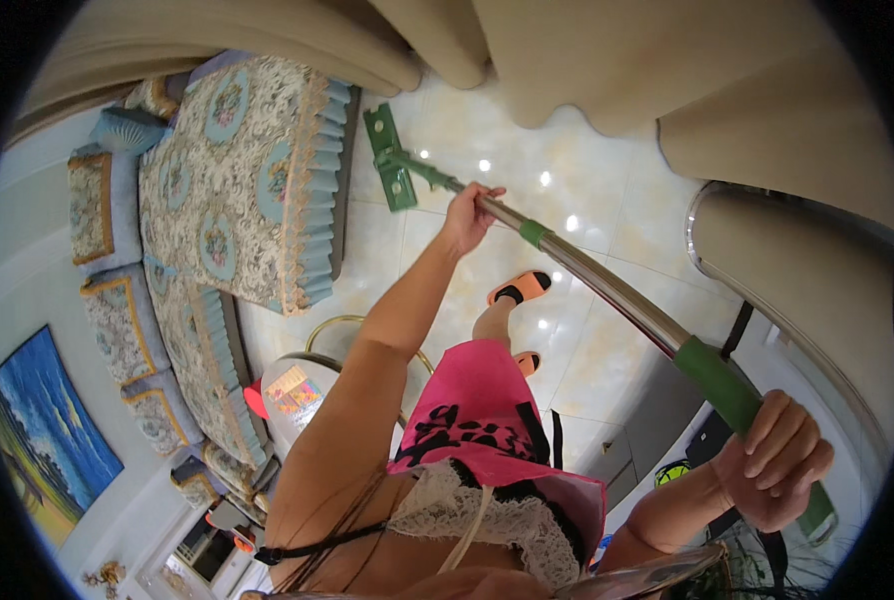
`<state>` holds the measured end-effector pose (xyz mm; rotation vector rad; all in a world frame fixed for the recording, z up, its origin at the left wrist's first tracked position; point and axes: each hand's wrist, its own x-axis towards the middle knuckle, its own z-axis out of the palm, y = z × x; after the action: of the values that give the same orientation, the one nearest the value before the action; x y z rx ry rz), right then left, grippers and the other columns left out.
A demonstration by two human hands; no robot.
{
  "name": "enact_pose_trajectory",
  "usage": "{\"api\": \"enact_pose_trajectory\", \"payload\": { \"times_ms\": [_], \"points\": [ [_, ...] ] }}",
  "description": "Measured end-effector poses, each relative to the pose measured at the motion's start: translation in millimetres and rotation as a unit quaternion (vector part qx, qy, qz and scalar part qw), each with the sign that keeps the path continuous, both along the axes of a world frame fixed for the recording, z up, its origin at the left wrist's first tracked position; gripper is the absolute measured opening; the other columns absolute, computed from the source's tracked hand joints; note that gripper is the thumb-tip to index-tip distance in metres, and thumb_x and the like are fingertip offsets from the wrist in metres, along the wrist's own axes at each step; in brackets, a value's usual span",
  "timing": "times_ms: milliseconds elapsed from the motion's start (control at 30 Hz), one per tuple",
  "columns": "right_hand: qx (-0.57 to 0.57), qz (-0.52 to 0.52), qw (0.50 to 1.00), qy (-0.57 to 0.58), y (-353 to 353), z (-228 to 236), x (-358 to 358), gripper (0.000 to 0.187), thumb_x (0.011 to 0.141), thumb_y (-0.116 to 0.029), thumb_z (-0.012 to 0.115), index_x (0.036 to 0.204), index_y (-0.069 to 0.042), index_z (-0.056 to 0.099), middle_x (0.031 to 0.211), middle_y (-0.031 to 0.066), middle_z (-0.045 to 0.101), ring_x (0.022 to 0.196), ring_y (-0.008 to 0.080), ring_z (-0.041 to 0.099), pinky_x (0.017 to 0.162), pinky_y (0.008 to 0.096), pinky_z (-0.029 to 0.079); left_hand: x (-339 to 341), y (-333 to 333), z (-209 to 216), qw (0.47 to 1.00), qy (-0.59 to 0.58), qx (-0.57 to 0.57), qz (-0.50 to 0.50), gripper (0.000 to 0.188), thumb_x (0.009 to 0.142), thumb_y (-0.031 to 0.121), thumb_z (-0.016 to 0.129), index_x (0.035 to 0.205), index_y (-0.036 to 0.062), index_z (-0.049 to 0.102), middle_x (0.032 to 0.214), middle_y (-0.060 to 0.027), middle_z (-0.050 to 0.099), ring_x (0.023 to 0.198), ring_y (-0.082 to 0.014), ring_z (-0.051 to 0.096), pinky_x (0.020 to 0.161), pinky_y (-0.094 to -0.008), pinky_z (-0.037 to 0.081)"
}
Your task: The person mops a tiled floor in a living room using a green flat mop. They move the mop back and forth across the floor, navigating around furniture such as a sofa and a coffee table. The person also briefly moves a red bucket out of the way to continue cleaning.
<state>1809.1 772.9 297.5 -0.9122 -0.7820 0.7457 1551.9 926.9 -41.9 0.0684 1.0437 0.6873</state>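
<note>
A flat mop with a long metal pole [607,280] slants across the view, its green head [388,160] on the tiled floor beside the sofa. Farther along the pole, my left hand [470,218] is wrapped round the metal part close to the mop head. My right hand [779,460] closes round the green grip [719,385] at the near right end. The underside of the mop head is hidden, so I cannot tell whether a cloth is fitted.
A patterned sofa [222,185] with blue ruffled edging runs along the left. Beige curtains [587,60] hang to the floor at the far side. A small round table [295,395] stands left of my legs. A curved-edged beige piece [767,270] stands at the right.
</note>
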Motion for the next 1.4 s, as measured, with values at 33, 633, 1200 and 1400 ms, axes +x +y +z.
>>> {"api": "enact_pose_trajectory", "payload": {
  "times_ms": [33, 633, 1200, 1400],
  "points": [
    [-0.009, -0.015, 1.000, -0.008, -7.3, -3.6, 2.1, 0.023, 0.078, -0.012, 0.052, 0.058, -0.016, 0.040, 0.045, -0.0029, 0.043, 0.039, 0.0081, 0.042, 0.047, 0.0238, 0.037, 13.4, 16.8, -10.2, 1.000, 0.014, 0.003, -0.009, 0.012, 0.081, 0.013, 0.043, 0.072, 0.0066, 0.047, 0.091, -0.0116, 0.058, 0.060, -0.0134, 0.050, 0.058, -0.0239, 0.046],
    [-0.193, -0.648, 0.732, 0.079, -390.4, 50.4, -92.1, 0.031, 0.080, -0.012, 0.049, 0.057, -0.015, 0.028, 0.051, -0.0010, 0.030, 0.049, 0.0097, 0.033, 0.058, 0.0280, 0.026, 200.1, -308.9, -13.4, 0.785, 0.085, -0.130, -0.600, 0.037, 0.083, 0.023, 0.045, 0.109, 0.0024, 0.028, 0.085, -0.0208, 0.056, 0.068, -0.0382, 0.058, 0.057, -0.0539, 0.050],
    [0.006, -0.524, 0.851, 0.040, -387.1, 33.9, -12.8, 0.034, 0.084, -0.009, 0.045, 0.055, -0.016, 0.027, 0.046, -0.0024, 0.031, 0.040, 0.0076, 0.028, 0.049, 0.0259, 0.027, 262.8, -255.8, 17.6, 0.850, 0.046, 0.001, -0.525, 0.013, 0.075, 0.014, 0.048, 0.071, 0.0035, 0.052, 0.080, -0.0127, 0.059, 0.072, -0.0208, 0.057, 0.066, -0.0360, 0.050],
    [0.020, -0.562, 0.823, 0.080, -318.4, -2.6, 33.3, 0.030, 0.086, -0.009, 0.040, 0.058, -0.014, 0.031, 0.046, -0.0021, 0.027, 0.043, 0.0084, 0.026, 0.055, 0.0265, 0.026, 353.0, -175.1, -11.1, 0.830, 0.059, 0.071, -0.550, 0.012, 0.073, 0.008, 0.045, 0.072, -0.0034, 0.048, 0.081, -0.0184, 0.060, 0.064, -0.0253, 0.057, 0.058, -0.0374, 0.051]
  ]
}}
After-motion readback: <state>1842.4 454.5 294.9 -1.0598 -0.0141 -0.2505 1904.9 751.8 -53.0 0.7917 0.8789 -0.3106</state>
